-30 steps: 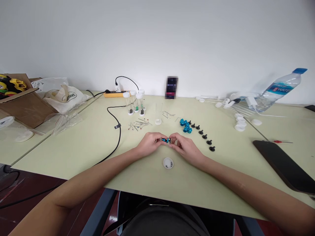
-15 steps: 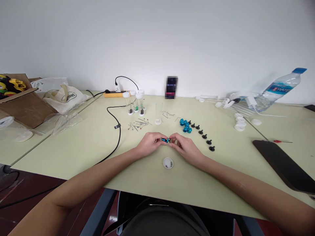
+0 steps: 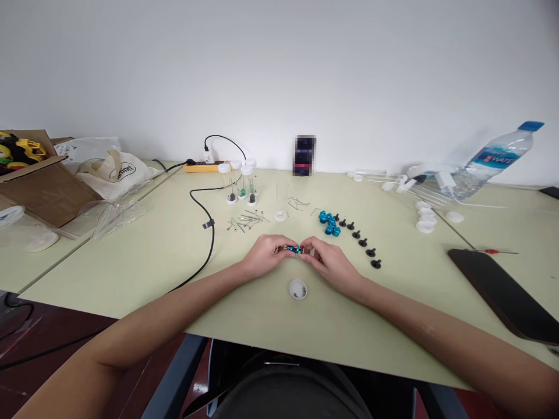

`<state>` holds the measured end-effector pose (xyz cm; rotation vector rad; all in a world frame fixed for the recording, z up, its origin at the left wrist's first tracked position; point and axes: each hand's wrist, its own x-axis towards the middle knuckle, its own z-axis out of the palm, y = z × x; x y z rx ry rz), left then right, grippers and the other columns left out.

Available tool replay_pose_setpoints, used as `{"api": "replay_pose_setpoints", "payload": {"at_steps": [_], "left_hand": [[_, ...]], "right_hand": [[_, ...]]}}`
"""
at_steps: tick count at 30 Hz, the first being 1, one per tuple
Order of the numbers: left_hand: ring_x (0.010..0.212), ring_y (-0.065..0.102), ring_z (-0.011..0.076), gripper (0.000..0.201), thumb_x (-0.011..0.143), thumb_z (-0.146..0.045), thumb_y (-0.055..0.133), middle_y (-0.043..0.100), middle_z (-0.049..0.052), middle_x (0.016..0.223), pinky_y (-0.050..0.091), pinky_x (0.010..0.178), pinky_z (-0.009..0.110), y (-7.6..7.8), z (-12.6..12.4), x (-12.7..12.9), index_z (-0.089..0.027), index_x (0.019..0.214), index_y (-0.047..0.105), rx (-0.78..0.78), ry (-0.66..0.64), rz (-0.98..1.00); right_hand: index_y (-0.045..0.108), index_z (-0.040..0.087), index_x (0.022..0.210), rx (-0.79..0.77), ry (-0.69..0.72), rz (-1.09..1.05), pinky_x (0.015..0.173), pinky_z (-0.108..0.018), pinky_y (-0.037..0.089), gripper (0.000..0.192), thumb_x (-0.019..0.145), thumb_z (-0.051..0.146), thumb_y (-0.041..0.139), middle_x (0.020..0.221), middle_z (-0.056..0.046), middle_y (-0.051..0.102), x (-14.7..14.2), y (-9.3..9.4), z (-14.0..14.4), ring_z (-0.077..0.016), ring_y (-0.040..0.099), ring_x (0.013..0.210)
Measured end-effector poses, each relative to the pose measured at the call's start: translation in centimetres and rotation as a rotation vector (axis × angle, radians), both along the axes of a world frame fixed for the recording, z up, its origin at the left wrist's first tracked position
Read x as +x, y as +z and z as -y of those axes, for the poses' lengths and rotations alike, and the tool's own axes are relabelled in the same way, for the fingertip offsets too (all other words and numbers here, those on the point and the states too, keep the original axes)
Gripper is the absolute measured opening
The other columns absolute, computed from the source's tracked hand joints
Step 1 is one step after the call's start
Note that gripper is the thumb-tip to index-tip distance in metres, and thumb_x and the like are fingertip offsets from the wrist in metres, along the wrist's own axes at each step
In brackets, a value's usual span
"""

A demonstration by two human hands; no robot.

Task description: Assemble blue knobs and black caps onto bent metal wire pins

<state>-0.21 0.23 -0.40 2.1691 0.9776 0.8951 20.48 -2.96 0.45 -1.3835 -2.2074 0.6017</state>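
Note:
Between my fingertips is a small blue and black part [image 3: 294, 249], held level just above the table. My left hand [image 3: 265, 254] pinches its left end, where a thin metal pin seems to stick out. My right hand [image 3: 326, 260] is closed on the right end; the fingers hide much of it. Below the hands sits a white cap [image 3: 298, 290] with a few tiny dark pieces in it. To the right lie a cluster of blue metal parts [image 3: 329, 223] and a curved row of black flanged parts [image 3: 363, 242].
Thin metal pins [image 3: 247, 220] lie scattered at the left. Clear tubes with white caps [image 3: 247, 171] stand behind them near a power strip [image 3: 207, 167]. A black cable [image 3: 213, 238] crosses the left side. At right are a phone [image 3: 502, 294], white caps [image 3: 425, 220] and a water bottle [image 3: 498, 160].

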Motion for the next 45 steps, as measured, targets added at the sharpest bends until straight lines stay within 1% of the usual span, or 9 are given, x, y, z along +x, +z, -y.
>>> {"api": "replay_pose_setpoints", "payload": {"at_steps": [6, 10, 14, 18, 27, 32, 37, 41, 45], "left_hand": [[0.071, 0.061, 0.0109, 0.02, 0.084, -0.017, 0.06, 0.074, 0.0, 0.094, 0.048, 0.069, 0.023, 0.05, 0.0, 0.0, -0.021, 0.098, 0.073, -0.003, -0.008, 0.0], [0.071, 0.06, 0.0113, 0.02, 0.084, -0.018, 0.06, 0.074, 0.0, 0.093, 0.048, 0.069, 0.023, 0.05, -0.01, 0.0, -0.022, 0.098, 0.073, -0.004, -0.007, 0.001], [0.069, 0.06, 0.0113, 0.019, 0.084, -0.019, 0.061, 0.074, 0.0, 0.093, 0.048, 0.068, 0.023, 0.02, -0.03, 0.02, -0.022, 0.097, 0.073, -0.006, -0.001, 0.003], [0.071, 0.061, 0.0114, 0.02, 0.084, -0.017, 0.06, 0.074, 0.0, 0.093, 0.048, 0.069, 0.023, 0.04, 0.01, 0.05, -0.022, 0.097, 0.073, -0.006, -0.003, 0.007], [0.071, 0.06, 0.0114, 0.017, 0.084, -0.019, 0.061, 0.074, 0.0, 0.093, 0.048, 0.069, 0.023, 0.1, 0.06, 0.07, -0.022, 0.097, 0.073, -0.012, -0.003, 0.01], [0.069, 0.059, 0.0106, 0.016, 0.083, -0.02, 0.064, 0.074, 0.0, 0.093, 0.047, 0.068, 0.023, 0.06, -0.01, 0.06, -0.021, 0.096, 0.073, -0.014, -0.007, 0.02], [0.072, 0.06, 0.0114, 0.015, 0.084, -0.02, 0.064, 0.074, 0.0, 0.093, 0.047, 0.069, 0.023, 0.1, 0.0, 0.05, -0.021, 0.096, 0.073, -0.023, -0.023, 0.025], [0.068, 0.059, 0.0108, 0.015, 0.083, -0.021, 0.064, 0.074, 0.001, 0.092, 0.047, 0.067, 0.023, 0.13, -0.01, 0.05, -0.021, 0.095, 0.074, -0.021, -0.013, 0.029], [0.07, 0.06, 0.011, 0.015, 0.083, -0.021, 0.064, 0.074, 0.0, 0.092, 0.047, 0.069, 0.022, 0.17, 0.01, 0.07, -0.021, 0.095, 0.074, -0.026, -0.028, 0.028]], "right_hand": [[0.051, 0.025, 0.108, 0.006, 0.018, -0.003, 0.063, -0.029, 0.044, 0.02, 0.095, 0.039, 0.046, 0.089, 0.0, 0.066, 0.01, 0.15, 0.03, -0.0156, 0.059, 0.068], [0.055, 0.024, 0.102, 0.034, 0.022, 0.004, 0.063, -0.03, 0.044, 0.021, 0.096, 0.041, 0.044, 0.093, -0.002, 0.067, 0.02, 0.15, 0.02, -0.0163, 0.06, 0.071], [0.051, 0.026, 0.112, 0.004, 0.02, -0.013, 0.062, -0.03, 0.045, 0.023, 0.094, 0.041, 0.047, 0.09, 0.0, 0.066, 0.04, 0.11, 0.01, -0.0157, 0.059, 0.067], [0.053, 0.025, 0.104, 0.026, 0.021, 0.006, 0.061, -0.029, 0.044, 0.017, 0.095, 0.037, 0.046, 0.092, -0.001, 0.066, 0.07, 0.05, 0.02, -0.0155, 0.059, 0.067], [0.054, 0.025, 0.1, 0.01, 0.013, -0.015, 0.063, -0.03, 0.042, 0.022, 0.096, 0.043, 0.043, 0.091, -0.001, 0.066, 0.0, 0.14, 0.08, -0.0161, 0.057, 0.067], [0.051, 0.025, 0.11, -0.013, -0.006, -0.036, 0.064, -0.03, 0.042, 0.026, 0.098, 0.044, 0.038, 0.092, -0.001, 0.066, -0.09, 0.45, 0.29, -0.0161, 0.056, 0.067], [0.057, 0.023, 0.103, 0.005, 0.023, -0.046, 0.072, -0.031, 0.042, 0.03, 0.1, 0.043, 0.035, 0.097, -0.003, 0.066, 0.0, 0.49, 0.32, -0.0184, 0.06, 0.083], [0.054, 0.024, 0.112, 0.0, 0.011, -0.066, 0.074, -0.032, 0.042, 0.032, 0.101, 0.044, 0.032, 0.096, -0.003, 0.066, 0.1, 0.44, 0.29, -0.0185, 0.06, 0.084], [0.057, 0.023, 0.1, 0.033, 0.056, -0.071, 0.075, -0.031, 0.041, 0.034, 0.102, 0.043, 0.028, 0.094, -0.002, 0.065, 0.16, 0.47, 0.37, -0.0177, 0.059, 0.084]]}}
